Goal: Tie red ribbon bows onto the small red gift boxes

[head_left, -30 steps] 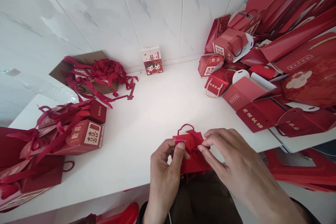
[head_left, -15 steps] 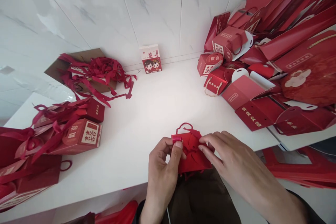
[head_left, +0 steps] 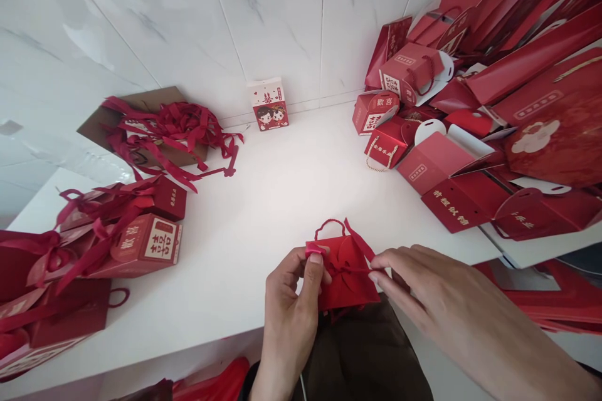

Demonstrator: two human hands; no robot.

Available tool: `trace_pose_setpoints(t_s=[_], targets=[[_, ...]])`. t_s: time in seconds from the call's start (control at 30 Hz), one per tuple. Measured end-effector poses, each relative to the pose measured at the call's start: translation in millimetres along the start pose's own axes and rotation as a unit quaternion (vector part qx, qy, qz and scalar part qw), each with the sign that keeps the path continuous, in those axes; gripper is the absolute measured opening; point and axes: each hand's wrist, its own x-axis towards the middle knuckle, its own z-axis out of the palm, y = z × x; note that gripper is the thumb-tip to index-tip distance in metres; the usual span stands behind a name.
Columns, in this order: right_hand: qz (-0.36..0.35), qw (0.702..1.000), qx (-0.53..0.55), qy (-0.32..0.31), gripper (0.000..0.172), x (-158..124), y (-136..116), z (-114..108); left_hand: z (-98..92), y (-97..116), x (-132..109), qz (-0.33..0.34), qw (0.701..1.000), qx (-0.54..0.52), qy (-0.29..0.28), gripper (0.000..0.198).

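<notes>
1 small red box (head_left: 345,279) at the near edge of the white table (head_left: 263,200); left hand (head_left: 289,301) and right hand (head_left: 437,307) each pinch its ribbon (head_left: 360,243), fingers narrow. Risk: an uneven tug may slip the ribbon or drag the box off. Readable: 囍 on the left box (head_left: 157,243) and the far cartoon-couple box (head_left: 269,104).

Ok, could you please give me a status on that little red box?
Left hand pinching red ribbon end. Right hand pinching other strand. Small red gift box at table edge. Red box piles well apart.
</notes>
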Motion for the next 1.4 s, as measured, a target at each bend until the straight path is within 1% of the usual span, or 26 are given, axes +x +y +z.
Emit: trace_pose_setpoints(t_s=[0.07, 0.17, 0.23, 0.33, 0.43, 0.57, 0.7, 0.8, 0.9, 0.97, 1.0, 1.07, 1.13, 1.17, 1.27, 1.4], targets=[[0.028, 0.999, 0.004, -0.023, 0.022, -2, 3, 3, -0.2, -1, 1, -0.004, 1.0, 0.002, 0.004, 0.034], [0.032, 0.999, 0.024, -0.029, 0.021, -3, 3, 3, -0.6, -3, 2, -0.005, 1.0, 0.007, 0.008, 0.034], [0.012, 0.999, 0.035, -0.017, 0.022, 1, -2, -1, -0.5, -2, 2, -0.004, 1.0, 0.011, 0.005, 0.034], [-0.038, 0.999, 0.036, 0.0, 0.026, 10, -11, -10, 1.3, 3, 0, 0.005, 1.0, 0.028, -0.011, 0.036], [-0.062, 0.995, 0.072, 0.001, 0.03, 20, -18, -14, 4.5, 11, -1, 0.021, 0.997, 0.058, -0.035, 0.031], [-0.057, 0.979, 0.197, 0.004, 0.029, 30, -23, -10, 5.4, 19, -3, 0.042, 0.99, 0.107, -0.076, 0.028], [-0.035, 0.959, 0.28, 0.007, 0.026, 34, -22, -7, 1.9, 20, -4, 0.065, 0.98, 0.136, -0.133, 0.017], [-0.036, 0.951, 0.307, 0.0, 0.026, 35, -21, -9, 1.4, 19, -2, 0.053, 0.978, 0.129, -0.155, 0.012], [-0.047, 0.945, 0.324, 0.018, 0.028, 34, -19, -11, 2.6, 18, 2, 0.026, 0.983, 0.095, -0.153, 0.024], [-0.038, 0.947, 0.318, 0.035, 0.028, 32, -17, -10, 2.4, 17, 4, 0.015, 0.986, 0.081, -0.148, 0.033], [-0.029, 0.949, 0.313, 0.03, 0.029, 32, -15, -8, 1.9, 16, 5, 0.012, 0.986, 0.077, -0.145, 0.036], [-0.006, 0.95, 0.313, -0.004, 0.029, 31, -12, -4, 0.0, 15, 6, 0.007, 0.987, 0.063, -0.147, 0.04], [0.015, 0.944, 0.329, -0.031, 0.03, 31, -10, -1, -2.1, 14, 7, -0.003, 0.987, 0.046, -0.155, 0.041], [0.022, 0.941, 0.337, -0.034, 0.03, 31, -9, 1, -2.9, 14, 7, -0.008, 0.987, 0.042, -0.158, 0.042], [0.04, 0.937, 0.345, -0.024, 0.025, 32, -9, 2, -4.0, 13, 8, -0.022, 0.987, 0.041, -0.156, 0.044], [0.066, 0.938, 0.34, 0.004, 0.013, 32, -10, 2, -4.5, 12, 9, -0.035, 0.987, 0.037, -0.151, 0.044]])
